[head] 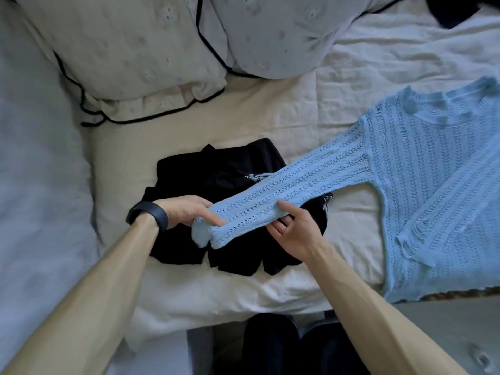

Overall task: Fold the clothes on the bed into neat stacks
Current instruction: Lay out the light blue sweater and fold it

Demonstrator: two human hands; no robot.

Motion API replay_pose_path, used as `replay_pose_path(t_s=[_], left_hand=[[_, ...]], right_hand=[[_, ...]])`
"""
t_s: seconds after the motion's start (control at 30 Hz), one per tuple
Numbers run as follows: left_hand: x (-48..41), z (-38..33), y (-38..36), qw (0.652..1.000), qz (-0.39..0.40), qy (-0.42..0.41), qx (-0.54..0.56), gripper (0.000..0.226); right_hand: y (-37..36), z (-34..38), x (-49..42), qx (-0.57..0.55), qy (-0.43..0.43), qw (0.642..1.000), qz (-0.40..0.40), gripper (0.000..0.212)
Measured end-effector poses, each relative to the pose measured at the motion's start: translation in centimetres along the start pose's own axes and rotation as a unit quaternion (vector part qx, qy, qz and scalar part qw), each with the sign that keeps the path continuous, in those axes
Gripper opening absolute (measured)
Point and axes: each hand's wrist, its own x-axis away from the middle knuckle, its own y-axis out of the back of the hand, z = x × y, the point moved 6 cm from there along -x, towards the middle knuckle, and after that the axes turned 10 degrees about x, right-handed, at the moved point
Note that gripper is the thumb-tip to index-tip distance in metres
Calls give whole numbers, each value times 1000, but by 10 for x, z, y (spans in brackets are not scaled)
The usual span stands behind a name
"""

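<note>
A light blue open-knit sweater [422,169] lies spread on the right side of the bed, one sleeve stretched out to the left. My left hand [186,212] pinches the cuff end of that sleeve, thumb on top. My right hand [292,228] holds the same sleeve a little further up, palm up, thumb over the knit. The sleeve hangs just above a pile of folded black clothes [224,182] in the middle of the bed. A black band sits on my left wrist.
Two pale flowered pillows [140,50] with black piping lie at the head of the cream sheet [270,120]. A dark garment [454,9] shows at the top right corner. A grey-white cover [35,185] lies along the left. The bed's near edge runs above my dark-clothed legs.
</note>
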Motion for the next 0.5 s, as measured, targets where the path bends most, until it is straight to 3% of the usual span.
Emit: replay_pose_path(t_s=[0.1,0.17,0.27,0.33,0.4,0.43,0.5], left_hand=[[19,10,32,1000,1,8,18,53],[29,14,56,997,-42,-13,61,58],[32,20,84,965,-140,-79,206,52],[26,27,83,945,-176,-88,262,36],[14,40,75,940,-225,-69,247,23],[8,46,71,938,-248,-61,235,15],[-3,57,61,932,-278,-45,227,8]], right_hand=[[-2,4,-7,17,2,1000,-12,43],[-2,6,-14,37,5,999,-31,38],[-9,6,-13,215,-22,976,-42,27],[-16,9,-4,413,-8,910,-37,28],[-27,30,7,590,126,795,-70,28],[-34,45,12,635,220,731,-115,29],[-48,74,21,631,371,646,-216,28]])
